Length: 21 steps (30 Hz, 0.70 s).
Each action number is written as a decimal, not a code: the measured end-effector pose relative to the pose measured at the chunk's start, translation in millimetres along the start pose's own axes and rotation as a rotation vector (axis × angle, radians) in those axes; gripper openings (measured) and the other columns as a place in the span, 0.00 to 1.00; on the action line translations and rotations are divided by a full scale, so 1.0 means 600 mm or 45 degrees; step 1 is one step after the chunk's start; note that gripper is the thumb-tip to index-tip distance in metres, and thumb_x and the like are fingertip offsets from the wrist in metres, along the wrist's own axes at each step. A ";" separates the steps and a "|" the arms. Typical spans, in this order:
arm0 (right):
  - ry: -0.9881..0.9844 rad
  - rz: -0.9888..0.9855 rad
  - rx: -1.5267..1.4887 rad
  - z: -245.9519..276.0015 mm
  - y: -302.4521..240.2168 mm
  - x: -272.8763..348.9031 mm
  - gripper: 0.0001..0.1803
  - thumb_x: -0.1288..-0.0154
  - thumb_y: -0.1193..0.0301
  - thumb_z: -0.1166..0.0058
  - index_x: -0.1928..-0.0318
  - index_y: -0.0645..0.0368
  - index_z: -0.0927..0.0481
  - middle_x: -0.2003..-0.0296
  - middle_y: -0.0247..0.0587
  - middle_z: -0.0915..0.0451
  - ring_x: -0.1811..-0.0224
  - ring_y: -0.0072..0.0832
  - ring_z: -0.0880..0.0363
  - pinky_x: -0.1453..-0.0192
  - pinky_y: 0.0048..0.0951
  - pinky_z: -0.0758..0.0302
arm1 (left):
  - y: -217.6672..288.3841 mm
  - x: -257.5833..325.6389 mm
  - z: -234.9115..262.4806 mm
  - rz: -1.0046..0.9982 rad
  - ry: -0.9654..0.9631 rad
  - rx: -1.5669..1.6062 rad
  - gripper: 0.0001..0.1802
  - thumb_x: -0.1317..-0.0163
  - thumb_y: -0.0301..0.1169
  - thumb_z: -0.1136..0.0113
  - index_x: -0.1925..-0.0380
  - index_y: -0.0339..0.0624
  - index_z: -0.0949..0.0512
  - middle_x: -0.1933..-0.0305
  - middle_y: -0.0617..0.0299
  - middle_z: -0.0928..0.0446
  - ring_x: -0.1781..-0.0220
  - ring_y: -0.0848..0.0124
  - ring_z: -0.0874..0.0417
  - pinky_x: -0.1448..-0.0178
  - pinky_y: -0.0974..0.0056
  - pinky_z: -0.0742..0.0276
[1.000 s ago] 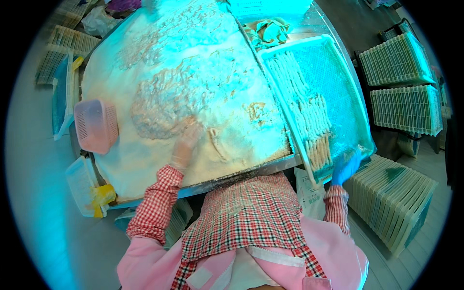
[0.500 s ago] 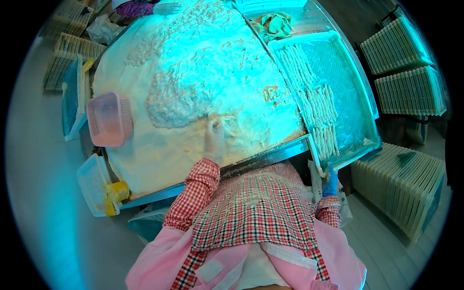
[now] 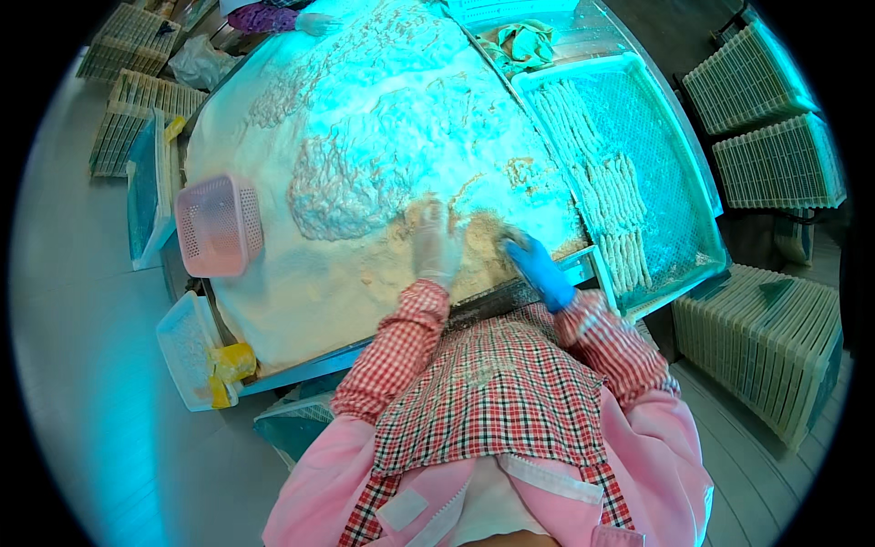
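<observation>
Left grip (image 3: 436,244), right grip (image 3: 540,272) at pale powder (image 3: 305,296)

Floor: on your left, smooth pale grey floor (image 3: 73,356) crossed by a soft cyan light streak (image 3: 132,428); near right, more pale floor with thin lines | Furniture: before you, a metal-edged table (image 3: 305,367) | Sides: pale tray stacks (image 3: 761,356) on your right, others far left | Light: strong cyan glow, brightest toward the far side

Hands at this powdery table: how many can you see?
3: the left hand and blue-gloved right hand at the near side, and a co-worker's hand at the far-left edge. Others may be hidden.
</observation>
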State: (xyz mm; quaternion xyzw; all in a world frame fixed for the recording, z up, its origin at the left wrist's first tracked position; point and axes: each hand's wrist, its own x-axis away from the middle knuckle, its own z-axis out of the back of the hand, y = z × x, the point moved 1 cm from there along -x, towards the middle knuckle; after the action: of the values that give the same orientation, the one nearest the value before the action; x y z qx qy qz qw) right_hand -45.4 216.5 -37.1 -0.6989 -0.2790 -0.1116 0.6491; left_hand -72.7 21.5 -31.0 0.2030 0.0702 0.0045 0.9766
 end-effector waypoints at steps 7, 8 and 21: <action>0.018 -0.166 -1.092 -0.057 -0.031 -0.089 0.11 0.32 0.63 0.44 0.59 0.56 0.22 0.69 0.33 0.20 0.69 0.23 0.22 0.67 0.24 0.24 | 0.086 0.048 0.018 -0.126 0.020 0.386 0.25 0.37 0.31 0.46 0.41 0.35 0.32 0.37 0.48 0.35 0.36 0.51 0.34 0.33 0.51 0.39; -0.010 -0.148 -1.117 -0.058 -0.021 -0.092 0.11 0.33 0.62 0.44 0.59 0.56 0.21 0.69 0.33 0.20 0.69 0.22 0.22 0.67 0.24 0.24 | 0.085 0.034 0.016 -0.064 0.092 0.398 0.25 0.36 0.31 0.48 0.40 0.35 0.33 0.35 0.48 0.36 0.34 0.51 0.37 0.32 0.51 0.41; 0.130 -0.197 -1.246 0.069 -0.047 -0.090 0.22 0.28 0.57 0.54 0.41 0.55 0.27 0.55 0.34 0.21 0.59 0.19 0.23 0.57 0.23 0.23 | 0.138 -0.125 -0.073 -0.065 0.002 0.423 0.33 0.34 0.39 0.46 0.32 0.39 0.41 0.27 0.46 0.46 0.25 0.52 0.48 0.25 0.51 0.50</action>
State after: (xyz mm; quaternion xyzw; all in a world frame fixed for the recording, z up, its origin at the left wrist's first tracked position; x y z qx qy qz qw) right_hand -113.2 243.7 -46.8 -0.8924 -0.2127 -0.3116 0.2476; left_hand -151.4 111.7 -27.6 0.3598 0.0759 -0.0319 0.9294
